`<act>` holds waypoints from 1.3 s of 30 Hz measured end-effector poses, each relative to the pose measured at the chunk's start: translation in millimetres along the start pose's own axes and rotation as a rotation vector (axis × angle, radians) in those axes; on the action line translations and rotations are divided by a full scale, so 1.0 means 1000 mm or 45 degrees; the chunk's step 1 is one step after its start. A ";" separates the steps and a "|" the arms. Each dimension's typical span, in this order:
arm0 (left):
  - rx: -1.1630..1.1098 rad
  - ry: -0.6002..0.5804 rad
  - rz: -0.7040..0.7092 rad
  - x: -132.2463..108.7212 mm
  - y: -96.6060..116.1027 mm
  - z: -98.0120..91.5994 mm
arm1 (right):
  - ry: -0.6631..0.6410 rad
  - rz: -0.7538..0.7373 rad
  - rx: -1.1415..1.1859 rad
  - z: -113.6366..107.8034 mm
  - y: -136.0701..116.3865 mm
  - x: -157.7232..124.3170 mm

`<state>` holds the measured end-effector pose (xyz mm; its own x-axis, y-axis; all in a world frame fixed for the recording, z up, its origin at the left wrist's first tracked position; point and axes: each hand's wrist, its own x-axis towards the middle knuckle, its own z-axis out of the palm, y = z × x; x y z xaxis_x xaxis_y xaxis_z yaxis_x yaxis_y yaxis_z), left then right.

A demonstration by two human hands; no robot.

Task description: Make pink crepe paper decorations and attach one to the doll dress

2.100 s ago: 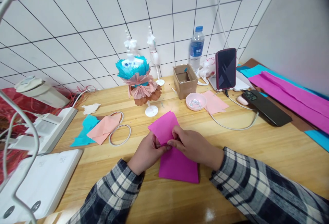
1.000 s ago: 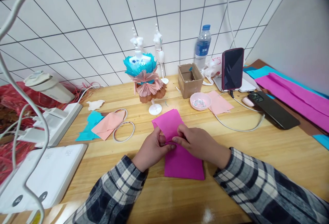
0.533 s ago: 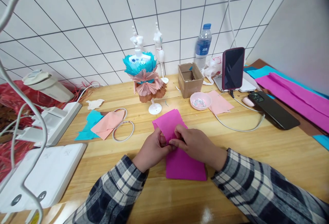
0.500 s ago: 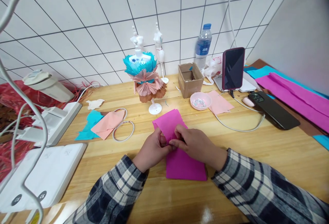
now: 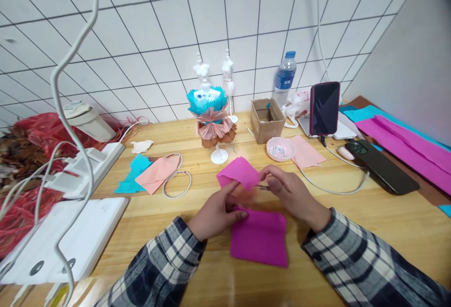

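A magenta crepe paper sheet [image 5: 260, 241] lies on the wooden table [image 5: 352, 222] in front of me. My left hand [image 5: 216, 213] pinches its far left edge. My right hand [image 5: 289, 192] is closed on a smaller magenta paper piece [image 5: 238, 174], lifted above the sheet and apart from it; something thin and dark shows at its fingertips, too blurred to name.
A small mannequin with a teal and pink paper dress [image 5: 213, 117] stands behind. Nearby are a cardboard box [image 5: 267, 119], a pink dish of beads [image 5: 281, 149], a water bottle [image 5: 285, 79], two phones [image 5: 324, 107] [image 5: 382, 171], pink and teal scraps [image 5: 148, 178], white rings [image 5: 177, 184], power strips [image 5: 84, 168].
The far part of the magenta paper has come away from the sheet; my right hand lifted it up and to the right. The camera view tilted up slightly.
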<state>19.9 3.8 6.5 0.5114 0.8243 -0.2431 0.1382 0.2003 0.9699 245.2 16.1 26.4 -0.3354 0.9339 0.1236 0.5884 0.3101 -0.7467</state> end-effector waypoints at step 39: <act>1.388 0.019 0.379 -0.005 0.011 -0.012 | -0.421 -0.033 -0.470 0.014 -0.007 -0.002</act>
<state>8.8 8.4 18.7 0.6381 0.7700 0.0031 0.6827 -0.5676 0.4602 232.0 9.3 22.1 -0.5338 0.8371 -0.1194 0.7779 0.4308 -0.4574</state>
